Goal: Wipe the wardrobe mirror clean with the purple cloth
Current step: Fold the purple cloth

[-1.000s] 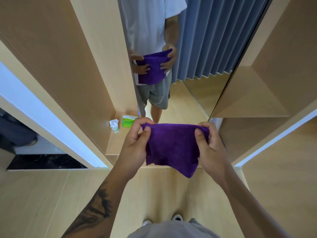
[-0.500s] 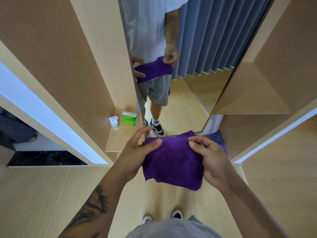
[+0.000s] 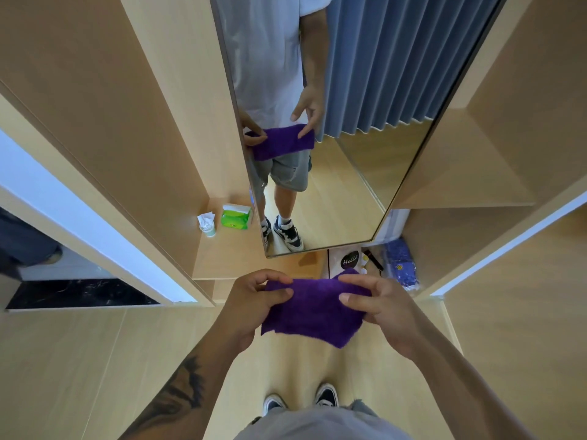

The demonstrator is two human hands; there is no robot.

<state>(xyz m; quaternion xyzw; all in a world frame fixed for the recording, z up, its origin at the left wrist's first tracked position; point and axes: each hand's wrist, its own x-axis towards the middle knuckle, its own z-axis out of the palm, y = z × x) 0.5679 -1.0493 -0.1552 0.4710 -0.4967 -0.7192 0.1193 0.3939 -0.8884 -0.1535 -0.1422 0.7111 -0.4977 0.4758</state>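
Head view, looking down. Purple cloth [image 3: 313, 309] is folded into a rough rectangle and held between both hands at about waist height, in front of the wardrobe mirror [image 3: 365, 128] and clear of the glass. Left hand [image 3: 251, 308] pinches the cloth's upper left corner: thumb lies on top of the fabric, fingers curl over the top edge. Right hand [image 3: 382, 308] grips the right edge: fingers spread over the upper face, thumb side under the fabric, so the cloth is clamped there too. Most of the cloth lies between the two grips and sags below them, its lower right corner hanging lowest, free of either hand. A folded layer edge runs down the left part of the cloth. Mirror is tall, dark-framed, set between pale wood wardrobe panels [image 3: 133, 122]; it reflects the person's torso, both hands with the cloth, and a grey-blue curtain. On the shelf [image 3: 228, 252] just left of the mirror's lower corner: a green tissue pack [image 3: 236, 216] and, just beside it, a small container with white tissue [image 3: 207, 222]. Below the mirror's lower right corner, a blue bag [image 3: 401, 265] among small items. Two shoes [image 3: 325, 394] on the wood floor [image 3: 79, 360].
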